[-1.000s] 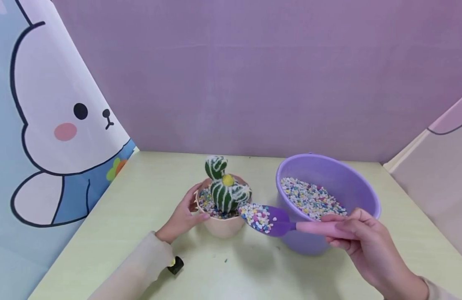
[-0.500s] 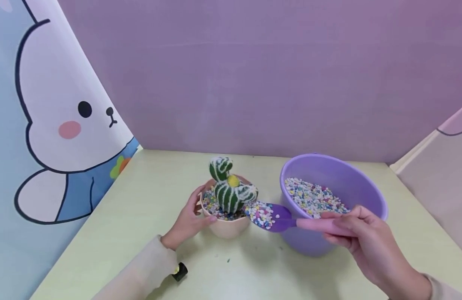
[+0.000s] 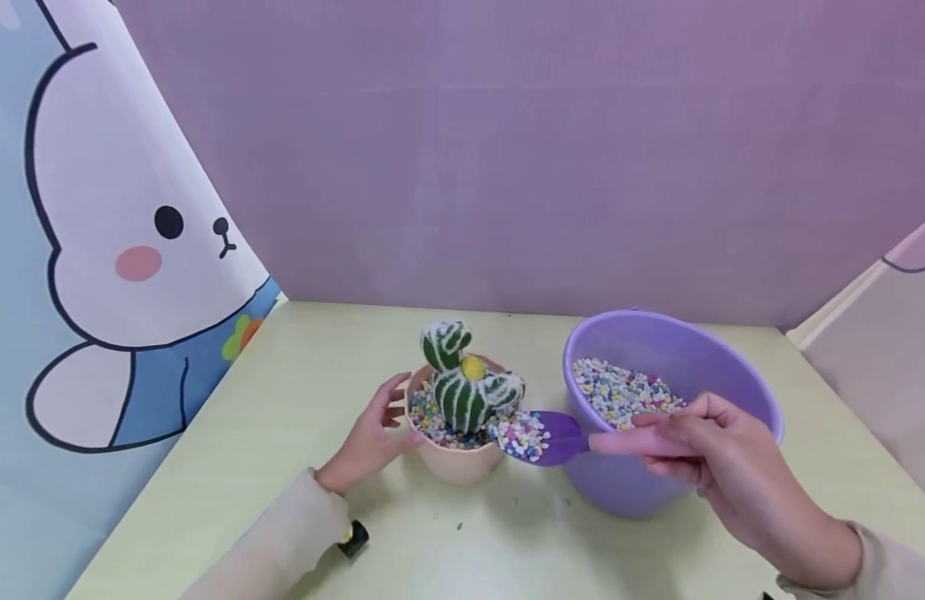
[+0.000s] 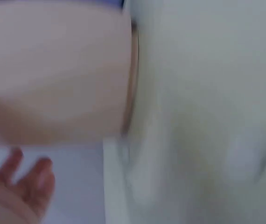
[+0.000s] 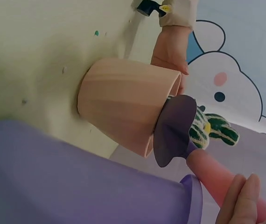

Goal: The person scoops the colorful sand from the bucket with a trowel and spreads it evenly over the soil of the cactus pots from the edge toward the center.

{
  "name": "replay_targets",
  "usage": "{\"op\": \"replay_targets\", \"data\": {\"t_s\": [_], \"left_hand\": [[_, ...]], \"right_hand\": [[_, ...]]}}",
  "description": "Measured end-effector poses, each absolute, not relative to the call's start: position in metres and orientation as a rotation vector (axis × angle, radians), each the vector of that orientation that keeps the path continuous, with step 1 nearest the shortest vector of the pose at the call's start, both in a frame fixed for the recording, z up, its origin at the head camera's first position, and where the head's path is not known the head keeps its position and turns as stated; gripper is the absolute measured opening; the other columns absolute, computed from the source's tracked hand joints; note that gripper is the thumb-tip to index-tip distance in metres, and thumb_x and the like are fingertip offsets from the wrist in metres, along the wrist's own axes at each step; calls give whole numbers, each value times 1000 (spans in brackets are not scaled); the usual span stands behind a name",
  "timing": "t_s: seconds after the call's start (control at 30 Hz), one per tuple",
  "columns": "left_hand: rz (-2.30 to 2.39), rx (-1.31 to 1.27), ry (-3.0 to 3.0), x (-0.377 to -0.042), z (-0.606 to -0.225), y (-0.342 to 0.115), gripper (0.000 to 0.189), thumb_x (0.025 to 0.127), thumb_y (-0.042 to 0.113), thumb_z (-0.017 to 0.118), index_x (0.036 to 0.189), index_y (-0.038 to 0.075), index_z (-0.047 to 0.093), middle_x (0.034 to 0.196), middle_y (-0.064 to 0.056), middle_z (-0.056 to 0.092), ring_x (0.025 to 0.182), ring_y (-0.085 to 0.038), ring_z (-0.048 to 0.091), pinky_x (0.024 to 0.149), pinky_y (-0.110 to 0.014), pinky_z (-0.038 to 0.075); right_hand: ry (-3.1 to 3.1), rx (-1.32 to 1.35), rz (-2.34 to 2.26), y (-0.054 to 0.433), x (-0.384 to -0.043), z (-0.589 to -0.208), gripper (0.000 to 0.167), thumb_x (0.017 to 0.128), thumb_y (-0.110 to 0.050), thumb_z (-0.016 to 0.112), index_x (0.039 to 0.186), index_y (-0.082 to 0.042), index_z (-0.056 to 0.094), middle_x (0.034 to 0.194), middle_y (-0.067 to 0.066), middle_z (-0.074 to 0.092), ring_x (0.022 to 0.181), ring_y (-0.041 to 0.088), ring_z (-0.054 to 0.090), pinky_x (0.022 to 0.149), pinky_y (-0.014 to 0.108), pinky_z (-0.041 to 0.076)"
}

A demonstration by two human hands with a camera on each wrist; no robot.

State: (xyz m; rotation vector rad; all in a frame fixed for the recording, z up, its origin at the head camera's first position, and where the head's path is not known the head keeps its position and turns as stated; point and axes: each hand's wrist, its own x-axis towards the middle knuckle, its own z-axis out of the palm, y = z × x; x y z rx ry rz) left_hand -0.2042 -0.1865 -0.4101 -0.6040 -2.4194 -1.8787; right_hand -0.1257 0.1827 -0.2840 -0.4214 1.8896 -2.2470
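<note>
A potted cactus (image 3: 461, 400), green with white fuzz and a yellow ball, stands in a pale peach flowerpot (image 3: 457, 465) with coloured pebbles around its base. My left hand (image 3: 371, 440) holds the pot's left side, thumb at the rim and fingers towards the back. My right hand (image 3: 743, 487) grips the pink handle of a purple trowel (image 3: 564, 439), its blade carrying a heap of coloured pebbles (image 3: 524, 436). The trowel's tip is at the pot's right rim, below a cactus arm. In the right wrist view the trowel blade (image 5: 172, 133) partly hides the cactus.
A large purple bucket (image 3: 620, 492), partly filled with coloured pebbles (image 3: 623, 392), stands right of the pot, behind the trowel. Small specks lie on the pale table (image 3: 462, 550). A purple backdrop (image 3: 462, 167) rises behind, and a cartoon panel (image 3: 95, 317) is at the left.
The head view has shifted slightly. The trowel stays level at the pot's right rim, still loaded with pebbles. My right hand has risen a little; the left hand stays at the pot.
</note>
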Motion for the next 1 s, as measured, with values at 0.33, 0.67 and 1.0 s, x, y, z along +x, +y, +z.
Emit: {"op": "replay_targets", "data": {"t_s": [0.33, 0.67, 1.0], "left_hand": [[-1974, -966, -2370, -230, -414, -193, 111, 74, 60, 73, 150, 0, 19, 140, -30, 36, 115, -42, 48, 92, -49, 43], [-1882, -718, -2423, -213, -413, -171, 101, 73, 43, 81, 148, 4, 25, 136, -25, 42, 106, -33, 50, 86, -41, 42], [-1843, -749, -2429, -217, -413, -171, 109, 74, 63, 71, 149, 1, 22, 137, -29, 41, 114, -41, 45, 91, -45, 41]], "right_hand": [[2027, -264, -2164, 173, -136, -267, 14, 97, -3, 50, 84, 2, 49, 89, 24, 69, 92, 28, 69, 69, 31, 57], [2252, -171, -2116, 169, -143, -255, 11, 93, -9, 62, 95, 0, 54, 84, 14, 73, 76, 23, 71, 67, 33, 57], [2562, -279, -1896, 156, -141, -249, 16, 86, -6, 71, 92, 1, 58, 88, 1, 73, 67, 23, 69, 62, 37, 57]]}}
